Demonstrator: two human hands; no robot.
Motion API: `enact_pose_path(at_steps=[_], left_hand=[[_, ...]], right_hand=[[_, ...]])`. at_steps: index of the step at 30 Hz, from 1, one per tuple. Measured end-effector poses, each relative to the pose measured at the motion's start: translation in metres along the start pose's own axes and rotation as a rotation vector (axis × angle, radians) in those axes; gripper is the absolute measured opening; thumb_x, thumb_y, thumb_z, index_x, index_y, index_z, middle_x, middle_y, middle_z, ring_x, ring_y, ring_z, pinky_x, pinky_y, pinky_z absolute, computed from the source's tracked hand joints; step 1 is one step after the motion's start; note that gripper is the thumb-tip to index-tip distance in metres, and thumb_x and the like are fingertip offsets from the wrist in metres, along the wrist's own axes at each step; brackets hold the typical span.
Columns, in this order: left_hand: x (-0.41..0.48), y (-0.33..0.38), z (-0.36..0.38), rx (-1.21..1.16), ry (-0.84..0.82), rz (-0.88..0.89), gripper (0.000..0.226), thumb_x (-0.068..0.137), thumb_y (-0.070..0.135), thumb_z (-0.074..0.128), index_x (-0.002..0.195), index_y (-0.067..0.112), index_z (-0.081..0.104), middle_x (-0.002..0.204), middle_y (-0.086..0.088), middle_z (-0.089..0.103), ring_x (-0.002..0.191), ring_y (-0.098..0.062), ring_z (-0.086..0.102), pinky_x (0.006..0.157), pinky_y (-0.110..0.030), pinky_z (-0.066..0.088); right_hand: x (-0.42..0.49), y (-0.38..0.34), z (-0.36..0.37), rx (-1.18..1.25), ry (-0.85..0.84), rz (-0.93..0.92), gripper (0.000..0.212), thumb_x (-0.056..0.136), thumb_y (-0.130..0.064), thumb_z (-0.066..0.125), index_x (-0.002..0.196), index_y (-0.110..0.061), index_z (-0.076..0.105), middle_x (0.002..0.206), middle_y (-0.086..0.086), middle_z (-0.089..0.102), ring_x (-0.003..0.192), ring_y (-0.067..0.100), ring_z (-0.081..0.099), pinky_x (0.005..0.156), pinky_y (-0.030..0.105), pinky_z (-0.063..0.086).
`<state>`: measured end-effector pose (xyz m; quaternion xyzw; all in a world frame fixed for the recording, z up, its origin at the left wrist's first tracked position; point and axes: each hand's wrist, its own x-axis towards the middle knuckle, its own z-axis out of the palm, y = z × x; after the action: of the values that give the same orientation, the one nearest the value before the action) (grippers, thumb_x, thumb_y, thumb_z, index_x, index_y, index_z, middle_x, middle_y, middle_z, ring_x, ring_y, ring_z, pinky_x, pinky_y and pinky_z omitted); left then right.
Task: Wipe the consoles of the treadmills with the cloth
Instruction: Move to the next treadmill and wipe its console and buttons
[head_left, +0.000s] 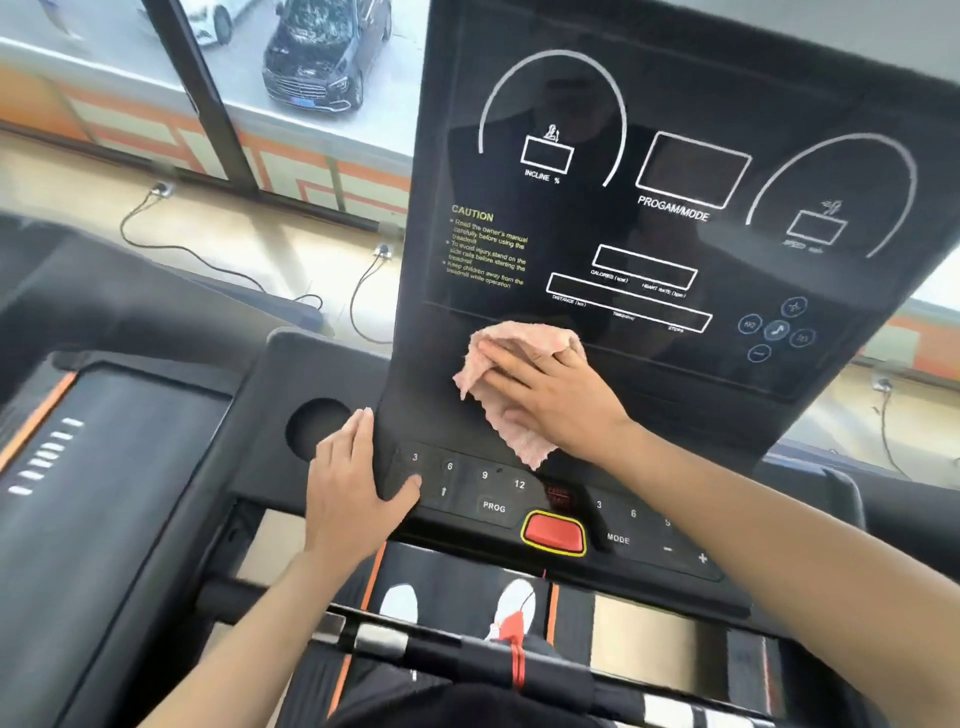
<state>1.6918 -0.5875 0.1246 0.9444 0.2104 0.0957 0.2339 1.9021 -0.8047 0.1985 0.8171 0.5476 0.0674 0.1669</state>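
A black treadmill console (649, 218) with white dials and yellow caution text fills the upper right. Pressed flat against its lower part is a crumpled pink cloth (511, 410), held under my right hand (556, 395), whose fingers spread over it. My left hand (350, 480) rests open on the console's lower left edge, fingers along the side, thumb on the keypad near the "3" key. Below the hands runs the button strip (493, 499) with number keys, PROG, MODE and a red stop button (553, 532).
A round cup holder (317, 428) lies left of the console. Another treadmill's belt (104, 467) is at the far left. Power cables (208, 260) trail over the floor before a window showing parked cars. A handlebar (415, 644) and my shoes (514, 608) are below.
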Motion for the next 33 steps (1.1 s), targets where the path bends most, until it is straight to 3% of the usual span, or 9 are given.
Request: enact_pose_path(at_steps=[6,12,16,22,25,28,33], left_hand=[[-0.025,-0.008,0.000,0.029,0.039,-0.001,0.095,0.076,0.066,0.064,0.144,0.001,0.054,0.142,-0.016,0.057,0.135,-0.038,0.048,0.113,-0.049,0.041],[-0.035,-0.014,0.001,0.015,0.002,-0.005,0.094,0.083,0.072,0.056,0.147,0.002,0.050,0.151,-0.017,0.051,0.144,-0.038,0.041,0.120,-0.051,0.036],[-0.034,-0.019,0.001,0.014,0.000,0.025,0.095,0.086,0.073,0.054,0.148,0.002,0.049,0.153,-0.017,0.050,0.145,-0.036,0.041,0.121,-0.051,0.034],[-0.035,-0.020,0.006,0.032,0.006,0.038,0.094,0.088,0.071,0.053,0.150,0.000,0.045,0.156,-0.017,0.047,0.149,-0.036,0.037,0.124,-0.052,0.029],[-0.037,-0.020,0.010,0.047,0.021,0.042,0.095,0.089,0.069,0.052,0.151,-0.001,0.044,0.158,-0.019,0.045,0.151,-0.037,0.035,0.127,-0.051,0.022],[-0.041,-0.017,0.015,0.050,0.042,0.017,0.094,0.089,0.067,0.050,0.153,-0.002,0.041,0.160,-0.019,0.042,0.153,-0.037,0.032,0.128,-0.052,0.018],[-0.049,-0.007,0.023,0.013,0.060,-0.037,0.093,0.091,0.064,0.046,0.156,-0.001,0.033,0.161,-0.021,0.040,0.153,-0.041,0.028,0.126,-0.059,0.017]], right_hand=[[0.040,-0.029,-0.012,0.020,-0.045,-0.004,0.068,0.103,-0.057,0.038,0.161,-0.022,0.023,0.173,0.000,0.001,0.156,0.030,0.008,0.111,0.057,0.033],[0.068,-0.059,-0.011,0.094,-0.070,-0.049,0.058,0.106,-0.048,0.026,0.158,-0.023,0.032,0.172,0.000,0.013,0.156,0.028,0.019,0.117,0.051,0.017],[0.074,-0.089,-0.006,0.190,-0.050,-0.028,0.055,0.106,-0.042,0.021,0.154,-0.026,0.042,0.167,0.000,0.030,0.150,0.025,0.035,0.115,0.046,0.019],[0.050,-0.081,0.004,0.253,-0.036,0.010,0.054,0.109,-0.045,0.023,0.160,-0.028,0.027,0.171,-0.005,0.012,0.157,0.018,0.014,0.120,0.045,0.013],[0.017,-0.058,0.013,0.187,-0.043,0.020,0.053,0.110,-0.042,0.020,0.161,-0.027,0.021,0.172,-0.004,0.008,0.158,0.017,0.012,0.114,0.045,0.023],[-0.022,-0.033,0.018,0.093,-0.094,0.005,0.057,0.107,-0.037,0.011,0.163,-0.027,0.004,0.172,-0.002,-0.007,0.158,0.020,0.012,0.106,0.044,0.032],[-0.089,-0.001,0.031,0.088,-0.135,0.078,0.067,0.105,-0.033,0.033,0.164,-0.021,0.004,0.172,-0.002,-0.007,0.156,0.024,0.019,0.107,0.045,0.038]])
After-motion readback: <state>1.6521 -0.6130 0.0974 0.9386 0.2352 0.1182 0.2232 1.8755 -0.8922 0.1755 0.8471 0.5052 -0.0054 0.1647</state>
